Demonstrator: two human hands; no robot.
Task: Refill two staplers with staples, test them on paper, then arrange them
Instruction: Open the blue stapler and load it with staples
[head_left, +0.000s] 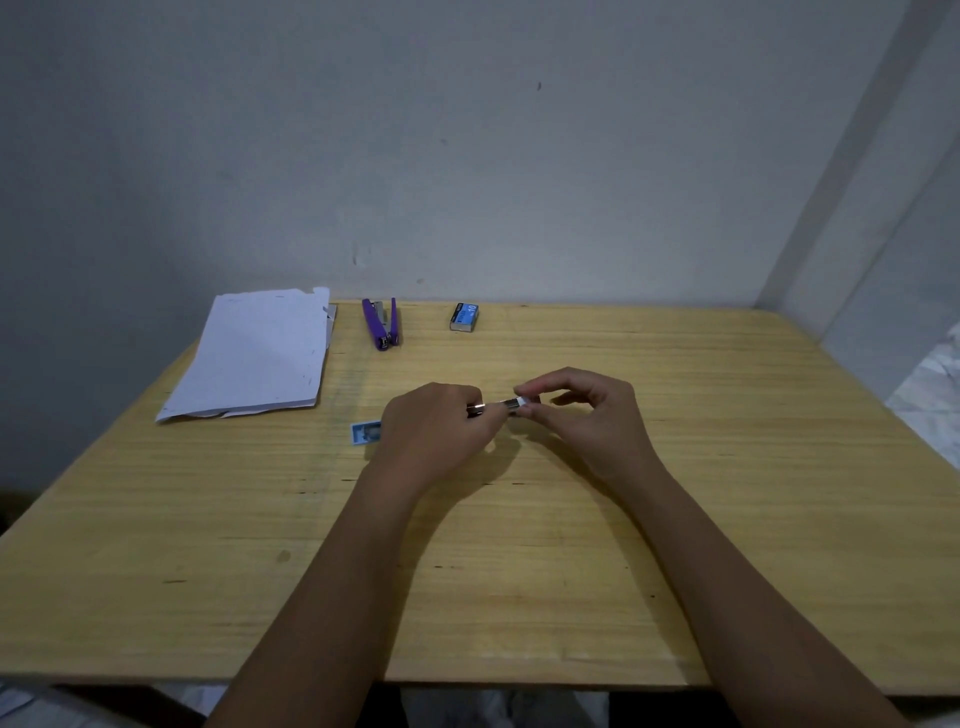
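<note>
Both hands mid-table over wooden table (519, 597). Left hand (434, 434) closed around a small metallic stapler (480, 409), mostly hidden. Right hand (582, 415) pinches a staple strip (517, 404) w/ thumb + index at stapler's end, other fingers loose. Purple stapler (382, 323) lies open at back edge, btwn paper stack (254, 353) and staple box (464, 317). Blue box piece (365, 431) just left of left hand.
</note>
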